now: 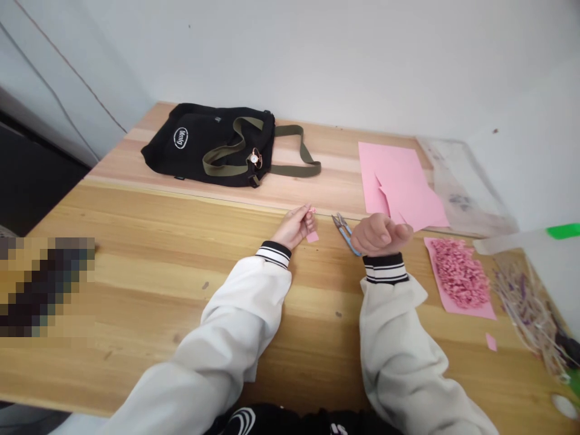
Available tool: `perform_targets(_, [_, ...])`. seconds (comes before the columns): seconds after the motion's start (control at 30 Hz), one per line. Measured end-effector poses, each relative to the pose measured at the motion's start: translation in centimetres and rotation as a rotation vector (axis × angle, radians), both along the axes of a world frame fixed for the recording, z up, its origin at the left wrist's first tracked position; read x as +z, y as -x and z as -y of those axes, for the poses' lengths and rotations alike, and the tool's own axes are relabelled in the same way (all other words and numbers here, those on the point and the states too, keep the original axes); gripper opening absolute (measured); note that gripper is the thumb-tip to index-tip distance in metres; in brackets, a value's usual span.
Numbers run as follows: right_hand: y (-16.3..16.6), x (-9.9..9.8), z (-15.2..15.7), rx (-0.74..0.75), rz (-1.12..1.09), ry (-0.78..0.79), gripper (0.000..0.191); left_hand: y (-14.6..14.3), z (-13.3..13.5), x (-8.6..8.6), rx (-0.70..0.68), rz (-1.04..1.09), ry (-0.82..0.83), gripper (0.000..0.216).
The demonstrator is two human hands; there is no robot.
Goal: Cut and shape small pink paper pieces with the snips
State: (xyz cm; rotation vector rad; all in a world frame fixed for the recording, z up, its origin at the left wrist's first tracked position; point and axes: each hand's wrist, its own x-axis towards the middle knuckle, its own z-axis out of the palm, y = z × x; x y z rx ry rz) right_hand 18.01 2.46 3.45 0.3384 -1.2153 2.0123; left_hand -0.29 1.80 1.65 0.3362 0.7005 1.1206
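Observation:
My left hand (293,228) is closed, with thumb and forefinger pinching a small pink paper piece (313,210). Just below its fingers shows a flat pink paper scrap (312,237). To the right, my right hand (379,234) is raised a little over the table with its fingers curled shut; whatever it may hold is too small to make out. Between the two hands lies a pair of blue-handled thread snips (345,232), its blades pointing away from me and its handle ends close beside my right hand.
Pink paper sheets (399,175) lie behind my right hand, beside a clear plastic sleeve (466,181). Many small pink pieces (462,275) are heaped on a pink sheet at right, near a bundle of pale strings (525,308). A black bag (199,145) with a watch (254,159) lies back left.

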Motion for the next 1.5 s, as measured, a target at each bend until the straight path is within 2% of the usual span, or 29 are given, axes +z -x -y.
perform_targets(0.07, [-1.4, 0.9, 0.0, -0.060, 0.119, -0.012, 0.029, 0.0, 0.0, 0.1, 0.000, -0.005, 0.006, 0.043])
perform_targets(0.17, [-4.7, 1.8, 0.1, -0.248, 0.428, 0.019, 0.045, 0.0, 0.1, 0.2, -0.010, -0.023, 0.009, 0.045])
perform_targets(0.23, [-6.4, 1.8, 0.3, -0.356, 0.618, 0.069, 0.057, 0.0, 0.1, 0.2, -0.015, -0.026, 0.007, 0.044])
perform_targets(0.3, [-6.7, 1.4, 0.6, -0.389, 0.666, 0.103, 0.060, 0.0, 0.1, 0.2, -0.020, -0.029, 0.010, 0.043])
perform_targets(0.43, [-3.8, -0.1, 1.2, -0.294, 0.551, 0.128, 0.056, 0.0, 0.2, 0.3, -0.020, -0.051, 0.011, 0.044])
perform_targets(0.6, [0.7, -1.6, 1.3, -0.033, 0.112, 0.159, 0.034, -0.1, 0.3, 0.1, -0.008, -0.072, -0.028, 0.041])
perform_targets(0.7, [2.0, -2.2, 1.4, 0.020, 0.169, 0.244, 0.032, -0.1, 0.3, 0.0, -0.008, -0.075, -0.074, 0.035])
perform_targets(0.83, [2.7, -2.6, 1.5, 0.005, 0.442, 0.352, 0.028, 0.0, 0.4, -0.2, -0.006, -0.094, -0.087, 0.029])
perform_targets(0.93, [3.2, -2.9, 1.2, -0.127, 0.560, 0.437, 0.020, 0.0, 0.3, -0.5, -0.010, -0.100, -0.088, 0.026])
perform_targets(1.1, [3.6, -3.3, 0.7, -0.271, 0.510, 0.534, 0.012, 0.0, 0.2, -0.8, -0.025, -0.117, -0.119, 0.029])
perform_targets(1.3, [3.8, -3.5, 0.6, -0.285, 0.486, 0.607, 0.009, 0.0, 0.2, -0.8, -0.042, -0.095, -0.121, 0.033])
perform_targets(1.5, [3.9, -3.5, 0.7, -0.285, 0.477, 0.641, 0.007, 0.1, 0.1, -0.6, -0.046, -0.062, -0.044, 0.031])
